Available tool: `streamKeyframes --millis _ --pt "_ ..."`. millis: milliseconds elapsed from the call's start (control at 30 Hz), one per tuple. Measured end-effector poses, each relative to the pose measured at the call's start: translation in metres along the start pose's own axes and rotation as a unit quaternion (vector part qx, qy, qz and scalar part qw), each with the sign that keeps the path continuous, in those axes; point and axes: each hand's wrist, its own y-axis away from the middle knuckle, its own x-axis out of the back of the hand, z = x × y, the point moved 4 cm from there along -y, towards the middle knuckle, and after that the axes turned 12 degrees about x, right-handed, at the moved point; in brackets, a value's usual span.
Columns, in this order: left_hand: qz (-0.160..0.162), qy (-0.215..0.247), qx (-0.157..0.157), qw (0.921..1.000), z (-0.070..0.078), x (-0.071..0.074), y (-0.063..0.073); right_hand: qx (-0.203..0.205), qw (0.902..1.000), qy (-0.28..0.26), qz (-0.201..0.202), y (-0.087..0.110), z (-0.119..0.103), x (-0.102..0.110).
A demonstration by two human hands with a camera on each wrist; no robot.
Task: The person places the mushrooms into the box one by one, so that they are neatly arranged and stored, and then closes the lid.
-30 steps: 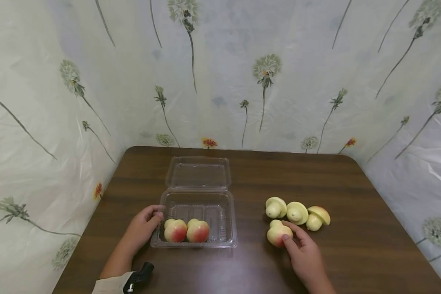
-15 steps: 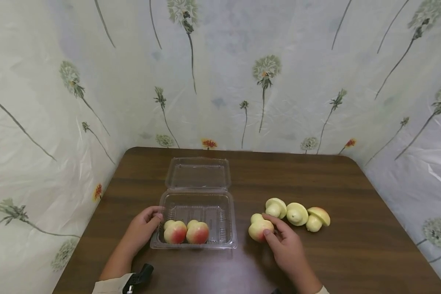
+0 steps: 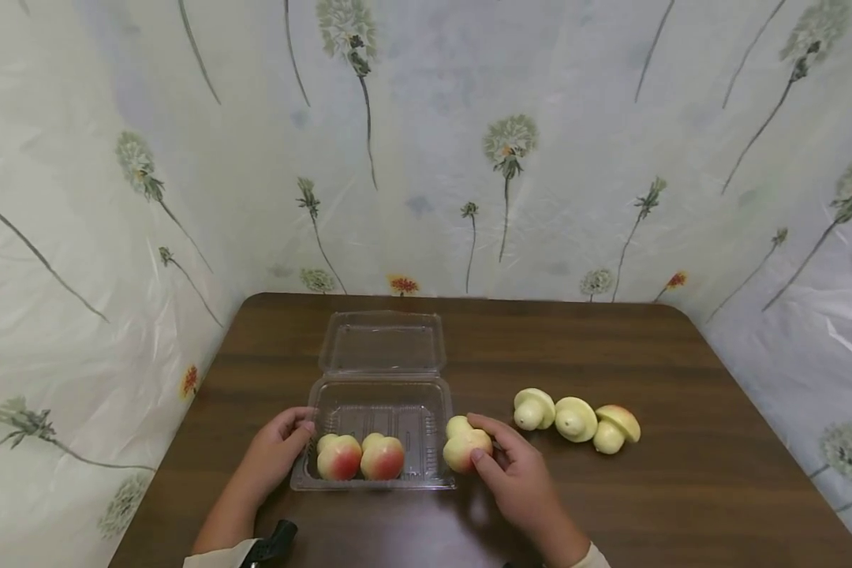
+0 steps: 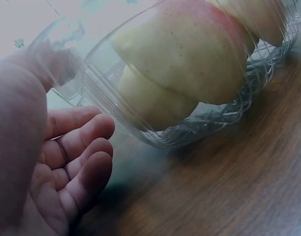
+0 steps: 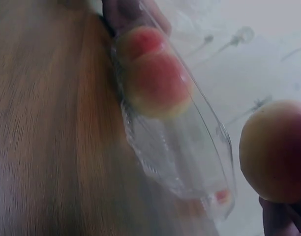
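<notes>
A clear plastic clamshell box [image 3: 426, 386] lies with its lid [image 3: 383, 341] folded back. At its left rim my left hand [image 3: 273, 451] pinches the edge; in the left wrist view the fingertips [image 4: 94, 172] curl below the rim, just outside the wall. Two mushroom-shaped pieces [image 3: 382, 459], pale yellow with a red blush, sit side by side in the front left of the box. My right hand [image 3: 518, 477] holds a third mushroom-shaped piece [image 3: 467, 450] between thumb and fingers, right at the box's right rim. The right wrist view shows this held piece [image 5: 273, 152] above the rim's level.
Several more mushroom-shaped pieces [image 3: 575, 418] lie in a row on the dark wooden table [image 3: 681, 489], right of the box, stems toward me. Behind the table hangs a pale sheet [image 3: 426, 158] printed with dandelions, which also covers both sides.
My right hand has carried its mushroom-shaped piece leftward, from beside the row to the box's right rim. My left hand stays on the box. The head view has tilted slightly up.
</notes>
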Motion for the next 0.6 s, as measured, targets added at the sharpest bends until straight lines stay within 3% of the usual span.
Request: streamKeyframes --millis 300,600 --pt "-0.003 -0.001 -0.005 1.0000 0.004 0.001 -0.005 0.036 0.9981 0.027 -0.041 -0.010 -0.005 -0.013" --pt "0.002 -0.009 -0.009 0.9999 0.000 0.001 -0.002 0.027 0.9968 0.032 -0.068 -0.014 0.001 -0.021"
